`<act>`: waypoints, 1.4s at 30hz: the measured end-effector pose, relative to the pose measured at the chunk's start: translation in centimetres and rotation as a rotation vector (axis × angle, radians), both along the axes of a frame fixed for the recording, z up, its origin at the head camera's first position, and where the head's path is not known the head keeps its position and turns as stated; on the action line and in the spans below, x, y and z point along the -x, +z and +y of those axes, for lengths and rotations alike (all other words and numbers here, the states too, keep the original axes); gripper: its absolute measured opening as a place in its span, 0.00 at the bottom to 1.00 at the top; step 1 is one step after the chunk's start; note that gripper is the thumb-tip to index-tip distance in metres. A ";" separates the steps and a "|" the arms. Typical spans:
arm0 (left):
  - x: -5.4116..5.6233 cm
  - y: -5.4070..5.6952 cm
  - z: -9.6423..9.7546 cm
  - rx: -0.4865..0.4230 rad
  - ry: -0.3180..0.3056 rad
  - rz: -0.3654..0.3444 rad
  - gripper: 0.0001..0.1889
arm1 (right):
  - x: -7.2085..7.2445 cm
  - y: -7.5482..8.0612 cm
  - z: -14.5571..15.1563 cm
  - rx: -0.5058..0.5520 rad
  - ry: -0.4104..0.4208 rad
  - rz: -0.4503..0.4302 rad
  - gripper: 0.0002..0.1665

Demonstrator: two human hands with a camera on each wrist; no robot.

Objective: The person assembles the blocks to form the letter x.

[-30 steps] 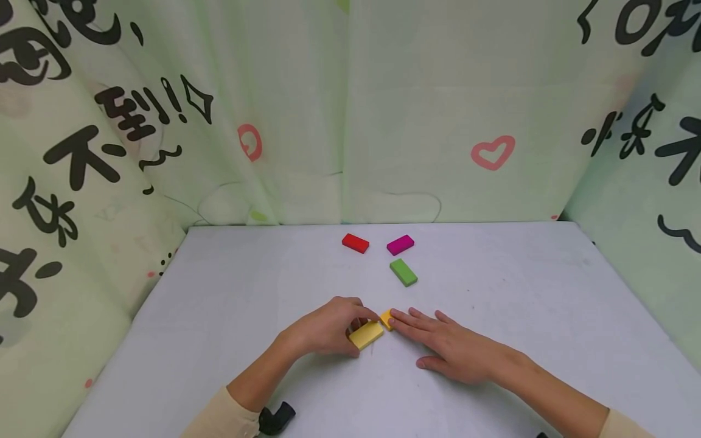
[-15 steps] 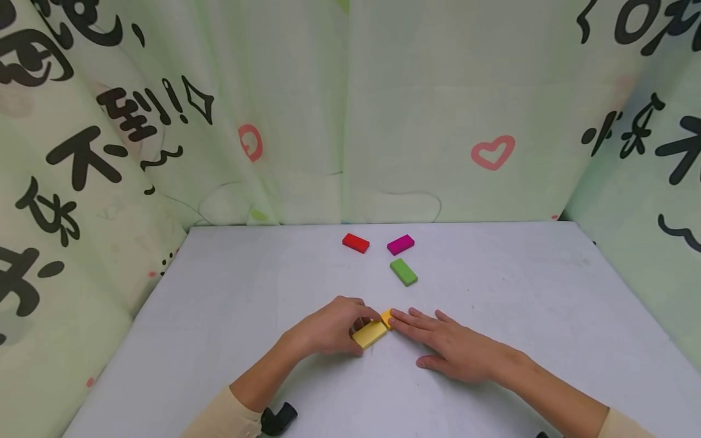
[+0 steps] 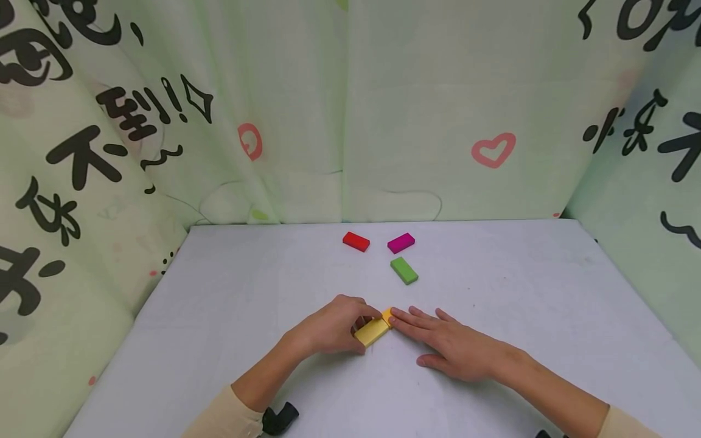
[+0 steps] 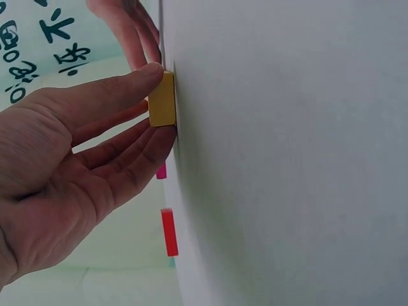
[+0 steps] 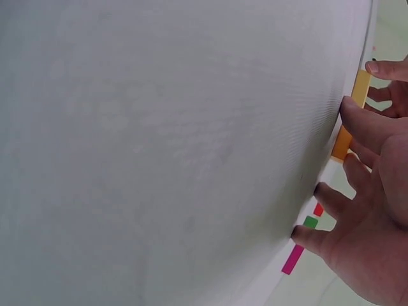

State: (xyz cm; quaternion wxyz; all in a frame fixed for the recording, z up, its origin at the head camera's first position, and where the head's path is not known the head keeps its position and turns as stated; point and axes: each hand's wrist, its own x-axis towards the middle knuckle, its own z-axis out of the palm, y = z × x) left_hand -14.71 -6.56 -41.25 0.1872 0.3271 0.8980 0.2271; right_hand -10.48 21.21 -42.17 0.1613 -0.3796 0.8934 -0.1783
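Observation:
My left hand (image 3: 331,328) pinches a pale yellow block (image 3: 372,332) between thumb and fingers, low over the white tabletop. The right end of this block meets an orange-yellow block (image 3: 387,316), partly covered by the fingertips of my right hand (image 3: 449,347). Those fingers are stretched out straight and spread, with the tips on the orange block and the table. In the left wrist view, the thumb and fingertips hold the yellow block (image 4: 162,99) at opposite edges. The right wrist view shows the orange block (image 5: 342,144) in line with the yellow one.
Beyond the hands lie a green block (image 3: 404,271), a magenta block (image 3: 401,243) and a red block (image 3: 356,241). A pale green curtain (image 3: 416,109) with black characters and pink hearts surrounds the white table (image 3: 263,261) at the back and sides.
My left hand has slid the yellow block slightly right, closing the small gap to the orange block. The right hand stays in place on the orange block.

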 end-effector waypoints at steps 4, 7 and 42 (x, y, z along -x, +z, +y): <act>0.0 0.0 0.1 0.005 0.004 -0.001 0.30 | 0.1 0.0 0.0 -0.003 0.000 -0.007 0.46; -0.1 0.0 0.2 0.012 0.004 0.000 0.30 | 0.1 -0.1 0.0 -0.005 0.001 -0.013 0.46; -0.2 0.1 0.4 0.052 -0.005 0.020 0.31 | 0.1 0.2 -0.1 0.000 -0.019 0.005 0.47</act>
